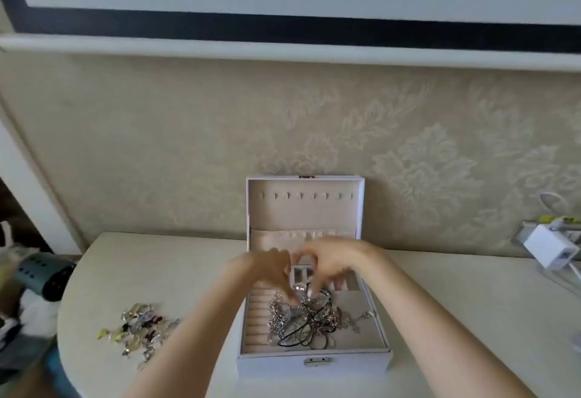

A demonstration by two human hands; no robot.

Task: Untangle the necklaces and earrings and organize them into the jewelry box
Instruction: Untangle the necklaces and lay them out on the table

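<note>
A white jewelry box (pixel 314 363) stands open on the table, its lid (pixel 304 202) upright with a row of hooks. A tangled bunch of silver chains and black cords (pixel 301 319) lies across the box's beige tray. My left hand (pixel 270 268) and my right hand (pixel 330 264) hover close together over the tray, fingers pinched on strands at the top of the tangle. A loose pile of earrings (pixel 140 331) lies on the table to the left of the box.
The cream table (pixel 456 319) has a rounded left edge. A white charger and cables (pixel 550 253) sit at the back right by the wall. A dark hair dryer (pixel 47 275) lies beyond the table's left edge. Patterned wallpaper rises behind the box.
</note>
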